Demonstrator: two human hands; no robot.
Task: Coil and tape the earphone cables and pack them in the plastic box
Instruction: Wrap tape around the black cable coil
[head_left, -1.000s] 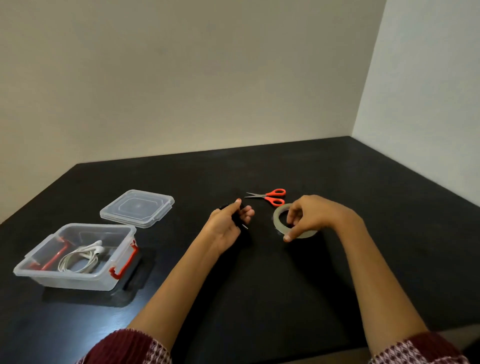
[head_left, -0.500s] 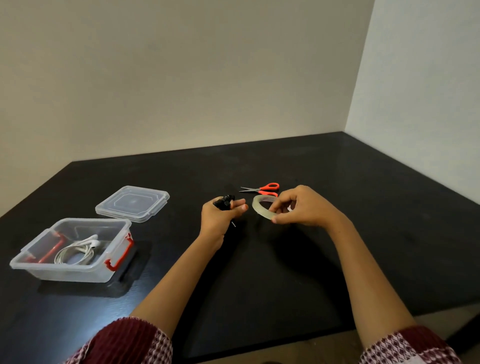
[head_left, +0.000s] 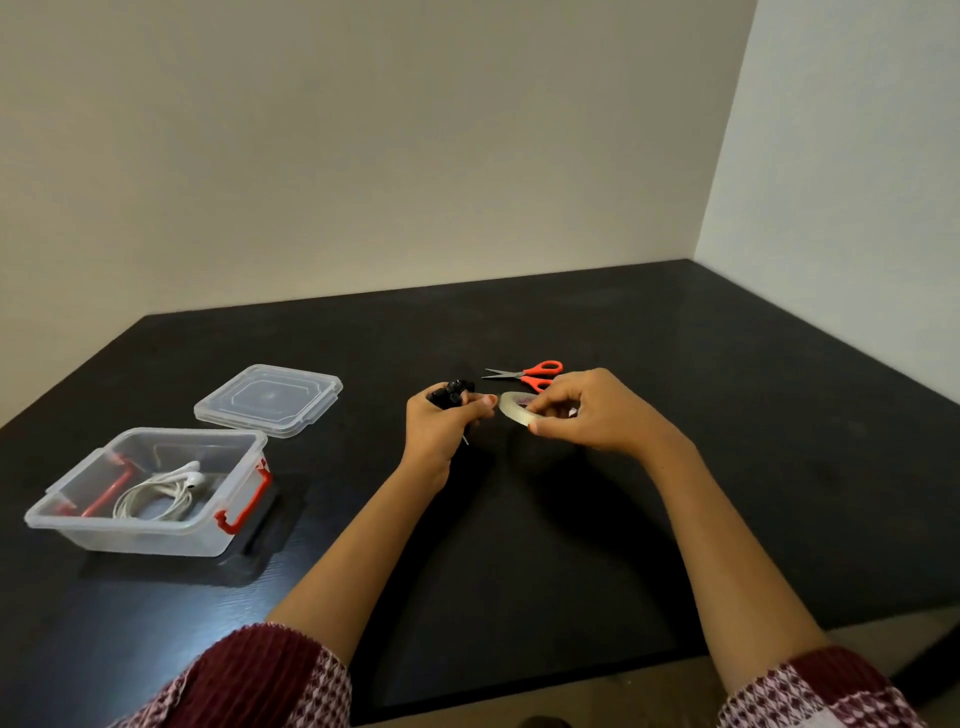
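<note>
Left hand (head_left: 441, 431) fisted tight round black earphone coil (head_left: 453, 395), thumb laid across. Bundle's long axis runs roughly 12 to 6: bulk sticks out the fist's top, plug tip pokes out below. Right hand (head_left: 587, 410), at its 3 o'clock, pinches tilted tape roll (head_left: 513, 407). Plastic box (head_left: 156, 535) at 8 o'clock, lid off, white earphones (head_left: 161, 493) coiled inside.

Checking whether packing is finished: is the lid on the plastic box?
No, the lid lies on the table beside the open box, which holds white earphones.
</note>
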